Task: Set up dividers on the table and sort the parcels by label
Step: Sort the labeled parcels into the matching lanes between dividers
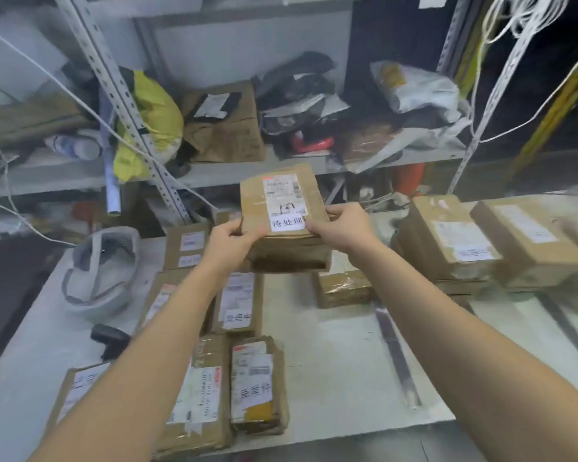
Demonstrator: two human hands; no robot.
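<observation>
Two bare forearms reach forward from the bottom edge, the left forearm [141,361] over a row of boxes, the right forearm [464,328] over bare tabletop.

Held parcel [282,201]: brown cardboard box, raised off the table between the two hands, top face tilted toward the camera. Left hand [229,243] grips its near left corner, thumb on top, fingers curled under. Right hand [339,228] grips the near right corner the same way, thumb touching the edge of a white slip [287,223] with handwritten characters. A printed shipping label [282,191] sits just beyond the slip.

Below the hands, on the table [331,345]: a small taped parcel [344,288] under the right wrist; a labelled parcel [239,301] under the left wrist; another box [186,245] just left of the left hand. Nearer, beside the left forearm, a crumpled parcel [259,378] with a handwritten slip.

Right of the right hand: two larger boxes [447,238] side by side, stacked on others. A dark divider strip [397,355] lies flat between the forearms' side and those boxes.

Left of the left hand: a grey-white helmet [101,271], a black handled device [109,338].

Beyond the hands: a metal shelf [231,171] with bagged goods and a yellow bag [151,121].
</observation>
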